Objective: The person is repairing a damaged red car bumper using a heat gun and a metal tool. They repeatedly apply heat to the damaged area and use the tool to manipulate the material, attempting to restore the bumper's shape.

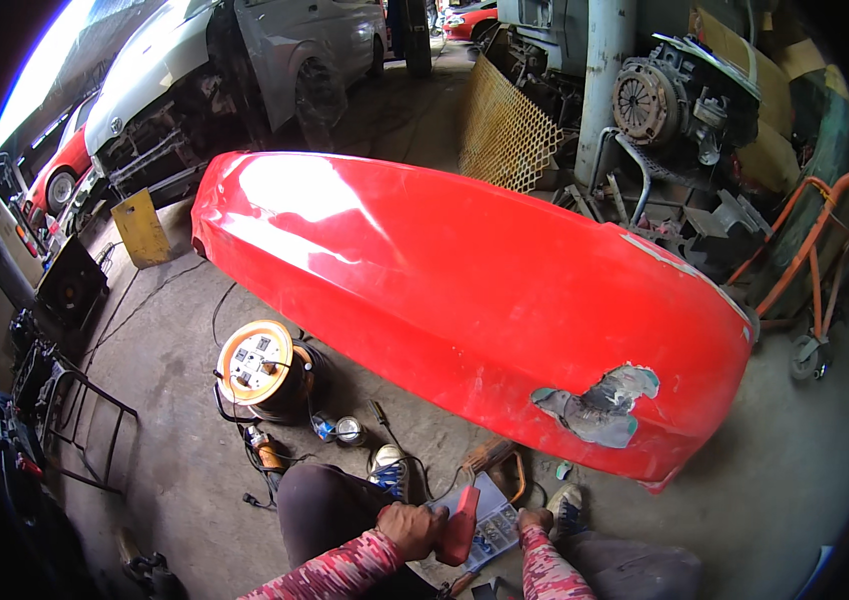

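The curved red panel [465, 290] is smooth and glossy; its irregular grey patch [600, 405], near right, is rough and matt. The compartmented box [494, 518] is clear plastic; the far tan mesh sheet [505, 130] is metal.

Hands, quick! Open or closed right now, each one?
Left hand: closed, holding the red tool.
Right hand: at the edge of the plastic box; grip unclear.
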